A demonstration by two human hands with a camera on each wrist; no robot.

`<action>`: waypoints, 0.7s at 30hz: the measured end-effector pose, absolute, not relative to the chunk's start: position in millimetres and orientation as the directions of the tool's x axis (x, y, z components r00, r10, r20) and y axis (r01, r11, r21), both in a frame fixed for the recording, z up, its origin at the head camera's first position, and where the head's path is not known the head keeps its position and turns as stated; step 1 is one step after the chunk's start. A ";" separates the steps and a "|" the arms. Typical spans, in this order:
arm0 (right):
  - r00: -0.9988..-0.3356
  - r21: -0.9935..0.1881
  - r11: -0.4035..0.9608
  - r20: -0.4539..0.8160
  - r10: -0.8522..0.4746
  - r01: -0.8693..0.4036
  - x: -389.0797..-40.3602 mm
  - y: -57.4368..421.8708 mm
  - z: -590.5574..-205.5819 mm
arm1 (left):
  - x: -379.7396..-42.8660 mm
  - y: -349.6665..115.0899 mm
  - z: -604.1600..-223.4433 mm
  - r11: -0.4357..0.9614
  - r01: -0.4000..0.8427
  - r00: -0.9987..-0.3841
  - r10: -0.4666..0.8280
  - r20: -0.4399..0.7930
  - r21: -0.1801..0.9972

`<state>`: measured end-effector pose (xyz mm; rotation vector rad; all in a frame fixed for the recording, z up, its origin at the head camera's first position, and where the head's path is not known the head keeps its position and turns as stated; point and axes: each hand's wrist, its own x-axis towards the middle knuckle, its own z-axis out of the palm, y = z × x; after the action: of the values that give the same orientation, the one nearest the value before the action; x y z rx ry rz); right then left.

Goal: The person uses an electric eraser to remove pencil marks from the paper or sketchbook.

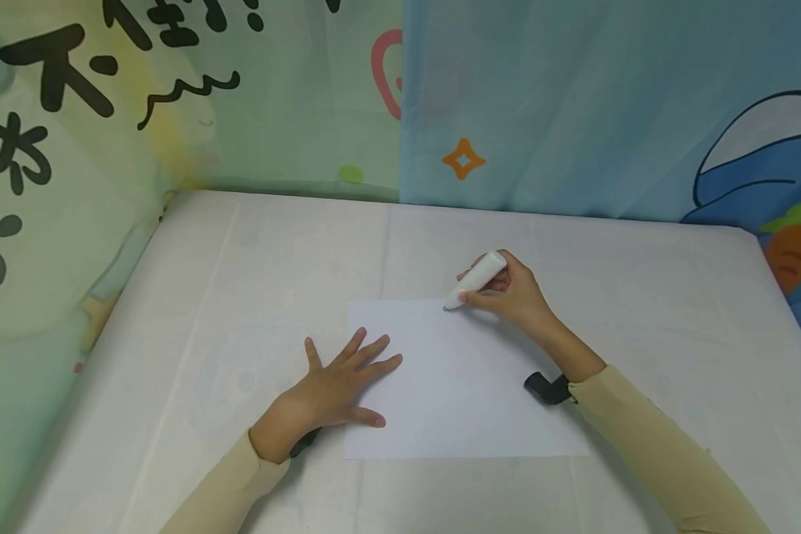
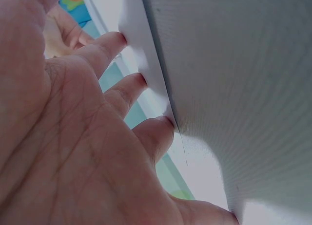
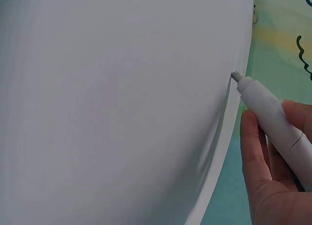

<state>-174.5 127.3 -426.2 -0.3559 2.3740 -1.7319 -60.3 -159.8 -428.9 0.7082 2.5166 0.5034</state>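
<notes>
A blank white sheet of paper [image 1: 467,386] lies on the white-covered table. My left hand [image 1: 337,389] rests at the sheet's left side with fingers spread wide. In the left wrist view its fingertips [image 2: 139,80] press down near the paper's edge, and the palm is raised. Above the top edge of the sheet, my right hand [image 1: 519,295] grips a thick white correction pen [image 1: 482,274] between thumb and fingers. The pen slants down to the left, its metal tip [image 3: 237,77] right at the paper near the top edge. No mark shows on the sheet.
A white cloth [image 1: 274,259] with faint creases covers the table. Printed curtains [image 1: 561,111] hang behind its back edge and along the left side. A black wrist device [image 1: 547,388] sticks out from the right sleeve, low over the paper.
</notes>
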 end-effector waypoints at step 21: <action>-0.957 -0.939 0.318 0.035 -0.289 -0.130 -176.1 125.5 -426.4 | -61.6 -160.2 -432.7 0.797 0.392 -0.758 0.562 -0.330 0.459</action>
<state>-176.1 125.5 -426.4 -0.3897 2.4336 -1.7142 -61.6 -160.2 -432.7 0.7132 2.5272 0.5065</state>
